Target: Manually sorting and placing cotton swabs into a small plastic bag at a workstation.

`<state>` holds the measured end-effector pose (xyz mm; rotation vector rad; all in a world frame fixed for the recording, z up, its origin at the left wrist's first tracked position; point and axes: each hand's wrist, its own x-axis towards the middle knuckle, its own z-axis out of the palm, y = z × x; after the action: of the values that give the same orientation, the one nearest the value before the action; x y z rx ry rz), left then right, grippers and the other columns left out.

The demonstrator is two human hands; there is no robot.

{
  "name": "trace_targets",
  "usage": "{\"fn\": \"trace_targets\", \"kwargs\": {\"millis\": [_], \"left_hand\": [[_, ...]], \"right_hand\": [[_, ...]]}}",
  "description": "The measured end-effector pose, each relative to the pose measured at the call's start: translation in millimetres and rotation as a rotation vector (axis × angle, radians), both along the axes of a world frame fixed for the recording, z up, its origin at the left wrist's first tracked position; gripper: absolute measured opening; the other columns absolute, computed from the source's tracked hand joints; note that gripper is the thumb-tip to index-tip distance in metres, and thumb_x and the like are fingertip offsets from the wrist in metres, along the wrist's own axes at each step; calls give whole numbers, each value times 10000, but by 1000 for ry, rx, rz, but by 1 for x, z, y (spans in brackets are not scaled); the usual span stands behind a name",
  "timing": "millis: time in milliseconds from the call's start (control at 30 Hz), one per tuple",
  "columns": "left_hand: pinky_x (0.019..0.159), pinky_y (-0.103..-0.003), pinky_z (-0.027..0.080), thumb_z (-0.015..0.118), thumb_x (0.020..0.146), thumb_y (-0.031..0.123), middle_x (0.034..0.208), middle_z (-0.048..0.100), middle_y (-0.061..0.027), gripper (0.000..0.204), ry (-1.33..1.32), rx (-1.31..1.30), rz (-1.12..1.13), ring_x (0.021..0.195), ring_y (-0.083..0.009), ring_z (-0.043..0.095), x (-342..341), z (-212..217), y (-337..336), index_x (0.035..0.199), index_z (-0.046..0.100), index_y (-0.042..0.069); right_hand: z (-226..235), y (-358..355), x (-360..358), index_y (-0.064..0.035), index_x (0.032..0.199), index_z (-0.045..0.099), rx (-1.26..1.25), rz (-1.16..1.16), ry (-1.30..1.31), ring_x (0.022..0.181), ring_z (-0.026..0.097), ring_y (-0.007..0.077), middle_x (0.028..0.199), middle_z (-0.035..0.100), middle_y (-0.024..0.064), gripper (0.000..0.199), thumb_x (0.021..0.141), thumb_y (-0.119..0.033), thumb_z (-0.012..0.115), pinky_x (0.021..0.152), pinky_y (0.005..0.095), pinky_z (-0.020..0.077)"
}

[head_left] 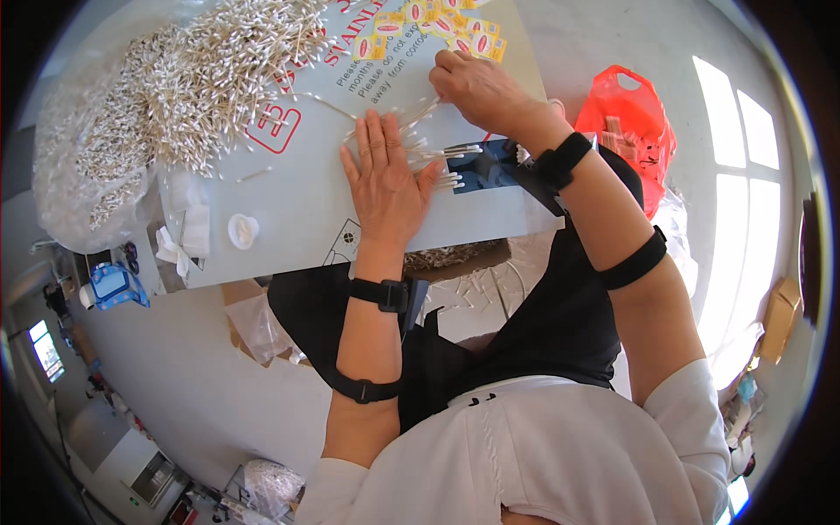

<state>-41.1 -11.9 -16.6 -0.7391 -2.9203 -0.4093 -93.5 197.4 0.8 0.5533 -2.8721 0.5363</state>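
Note:
My left hand (382, 179) lies flat on the pale table (306, 206), its fingers stretched out over some loose cotton swabs (424, 156). Several of these swabs stick out past its thumb, their white tips reaching a dark blue sheet (484, 168). Farther right, my right hand (481, 92) is closed with the fingers curled under. A few swab ends show beside its fingertips, but what it grips is hidden. At the far left spreads a big heap of cotton swabs (210, 83), partly in a clear plastic bag (66, 166).
Yellow-and-white packets (437, 22) lie along the far edge. A small white dish (243, 231) sits near the front left. A red plastic bag (626, 114) stands right of the table. Below the front edge is an open cardboard box (486, 254) with swabs.

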Motion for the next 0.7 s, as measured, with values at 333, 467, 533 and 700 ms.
{"fn": "trace_targets", "kwargs": {"millis": [333,467,533,700], "left_hand": [[1166,-586,122,554,909,559,1568,261,-246,876,20,-6,8,1475,-370,210,-14,1,7,1488,299,-48],[1168,-587,118,547,913,559,1571,254,-243,873,12,2,-1,1479,-367,202,-13,1,11,1491,292,-44],[1169,-587,117,543,916,558,1572,252,-242,870,15,9,-2,1480,-365,199,-13,0,12,1492,289,-43],[1174,-576,120,517,939,541,1576,252,-230,831,15,-18,19,1485,-356,185,-13,-2,8,1500,283,-26]], "right_hand": [[5,14,27,-47,930,530,-51,-98,-92,952,607,329,950,587,124,131,855,-67,635,796,419,501],[2,16,26,-18,912,563,-70,-82,-91,953,621,338,965,613,151,104,846,-67,627,780,436,516],[7,20,26,-19,911,562,40,-88,-70,953,620,343,970,614,154,97,847,-59,623,773,442,512],[53,32,71,-14,891,548,-60,-284,-176,904,610,369,936,600,165,78,852,-38,611,745,449,496]]}}
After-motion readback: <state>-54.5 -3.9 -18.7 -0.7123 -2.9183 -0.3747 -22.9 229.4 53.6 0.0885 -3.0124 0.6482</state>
